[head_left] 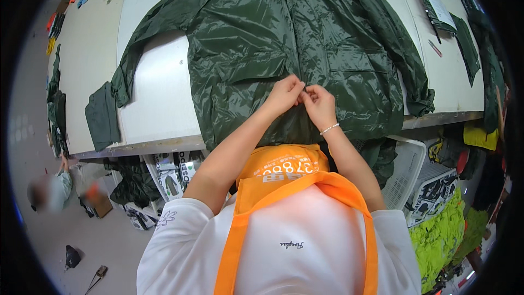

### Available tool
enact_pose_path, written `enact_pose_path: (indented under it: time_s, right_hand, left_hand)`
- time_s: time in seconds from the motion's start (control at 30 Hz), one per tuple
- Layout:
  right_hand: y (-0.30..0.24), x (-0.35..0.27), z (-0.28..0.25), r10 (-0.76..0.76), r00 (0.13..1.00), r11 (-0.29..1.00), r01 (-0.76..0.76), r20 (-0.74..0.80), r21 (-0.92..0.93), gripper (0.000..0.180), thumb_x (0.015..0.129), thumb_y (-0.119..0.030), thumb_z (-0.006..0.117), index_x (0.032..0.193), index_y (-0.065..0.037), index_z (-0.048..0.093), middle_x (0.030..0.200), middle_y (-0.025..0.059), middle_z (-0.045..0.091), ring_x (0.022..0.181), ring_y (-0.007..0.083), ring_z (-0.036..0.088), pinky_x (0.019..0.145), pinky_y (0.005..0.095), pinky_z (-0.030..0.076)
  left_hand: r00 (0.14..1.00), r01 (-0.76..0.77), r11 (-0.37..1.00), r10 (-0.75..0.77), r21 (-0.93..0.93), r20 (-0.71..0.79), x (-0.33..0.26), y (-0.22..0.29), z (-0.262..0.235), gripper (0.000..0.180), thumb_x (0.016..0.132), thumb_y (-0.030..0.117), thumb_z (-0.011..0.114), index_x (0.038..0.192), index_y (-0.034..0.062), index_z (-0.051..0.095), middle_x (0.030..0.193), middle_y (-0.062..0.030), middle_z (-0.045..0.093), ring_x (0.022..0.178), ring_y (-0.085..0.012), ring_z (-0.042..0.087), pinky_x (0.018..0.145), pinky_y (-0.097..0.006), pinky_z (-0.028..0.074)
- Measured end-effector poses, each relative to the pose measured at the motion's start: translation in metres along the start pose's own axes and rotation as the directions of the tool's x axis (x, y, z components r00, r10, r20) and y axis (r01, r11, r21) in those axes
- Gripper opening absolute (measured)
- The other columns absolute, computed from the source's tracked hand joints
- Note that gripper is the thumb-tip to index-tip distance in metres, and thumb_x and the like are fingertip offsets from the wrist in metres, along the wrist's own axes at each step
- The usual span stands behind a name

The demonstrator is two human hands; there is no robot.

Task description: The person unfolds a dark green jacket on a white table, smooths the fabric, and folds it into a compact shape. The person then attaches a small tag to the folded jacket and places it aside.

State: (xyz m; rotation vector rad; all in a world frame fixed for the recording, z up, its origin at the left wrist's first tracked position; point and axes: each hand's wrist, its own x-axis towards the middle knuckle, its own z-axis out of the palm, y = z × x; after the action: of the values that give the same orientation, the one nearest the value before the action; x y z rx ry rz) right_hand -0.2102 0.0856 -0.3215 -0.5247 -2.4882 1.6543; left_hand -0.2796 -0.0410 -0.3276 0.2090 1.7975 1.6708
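A shiny dark green rain jacket (pixel 240 43) lies spread front side up on the white table, its sleeves out to both sides and its hem at the near edge. My left hand (pixel 286 93) and my right hand (pixel 321 105) meet at the jacket's centre front, low down between the two flap pockets. Fingers of both hands are pinched together on the front opening there. The small part between the fingertips is hidden, so I cannot tell whether it is a snap, a zip or just the fabric edge.
Dark green folded cloth (pixel 102 116) lies by the left sleeve. On the right are a red pen (pixel 435 48) and papers (pixel 431 0). Below the table edge stand a white plastic basket (pixel 405 172) and bright yellow-green garments (pixel 436 240). Another person (pixel 52 191) is at the far left.
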Motion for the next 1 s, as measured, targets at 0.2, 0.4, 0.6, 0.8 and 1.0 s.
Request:
enact_pose_path:
  time_s: [0.2,0.4,0.6,0.8,1.0]
  right_hand:
    - [-0.008,-0.001,0.001,-0.063,0.997,0.998,0.064,-0.048,0.013,0.01,0.079,-0.005,0.064,0.081,0.003,0.059,0.071,0.0108,0.058,0.055,0.0183,0.054,0.054,0.0282,0.044]
    - [0.006,-0.011,-0.039,-0.177,0.984,0.945,0.175,0.017,-0.275,0.027,0.08,-0.019,0.067,0.101,-0.004,0.061,0.101,0.015,0.062,0.097,0.0283,0.06,0.082,0.0384,0.046]
    - [0.088,-0.023,-0.135,-0.106,0.99,0.526,-0.023,-0.092,-0.85,0.07,0.088,-0.049,0.051,0.146,-0.018,0.026,0.151,0.0197,0.016,0.139,0.0395,0.014,0.108,0.0584,0.012]
    - [0.083,0.086,-0.133,-0.137,0.979,0.513,-0.06,-0.151,-0.856,0.07,0.089,-0.053,0.048,0.146,-0.02,0.025,0.151,0.0186,0.018,0.139,0.038,0.014,0.109,0.0573,0.012]
    - [0.018,-0.002,-0.087,-0.358,0.928,0.794,0.36,0.101,-0.49,0.017,0.077,-0.015,0.068,0.089,-0.004,0.063,0.096,0.0128,0.059,0.094,0.0332,0.053,0.084,0.0397,0.044]
  left_hand:
    - [0.903,-0.254,0.781,0.403,0.571,-0.149,-0.051,-0.002,0.007,0.043,0.083,0.014,0.063,0.122,0.0048,0.045,0.11,-0.0144,0.058,0.1,-0.0281,0.057,0.087,-0.038,0.044]
    - [0.949,-0.112,0.372,0.316,0.922,-0.012,-0.09,-0.008,-0.004,0.061,0.083,0.035,0.061,0.136,0.0125,0.041,0.147,-0.0099,0.031,0.136,-0.0326,0.025,0.109,-0.055,0.015]
    - [0.955,-0.049,0.286,0.295,0.957,-0.039,-0.09,-0.031,-0.033,0.066,0.083,0.042,0.059,0.141,0.0196,0.037,0.15,-0.0044,0.027,0.138,-0.0284,0.022,0.109,-0.057,0.012]
    - [0.902,-0.056,0.215,0.43,0.975,-0.043,-0.001,-0.008,-0.052,0.062,0.086,0.04,0.058,0.141,0.0187,0.036,0.15,-0.0056,0.026,0.138,-0.0298,0.022,0.108,-0.057,0.014]
    - [0.993,0.064,0.488,0.054,0.871,-0.103,-0.05,0.031,0.014,0.031,0.078,0.038,0.068,0.073,0.0074,0.064,0.062,-0.0072,0.064,0.061,-0.0271,0.063,0.055,-0.038,0.049]
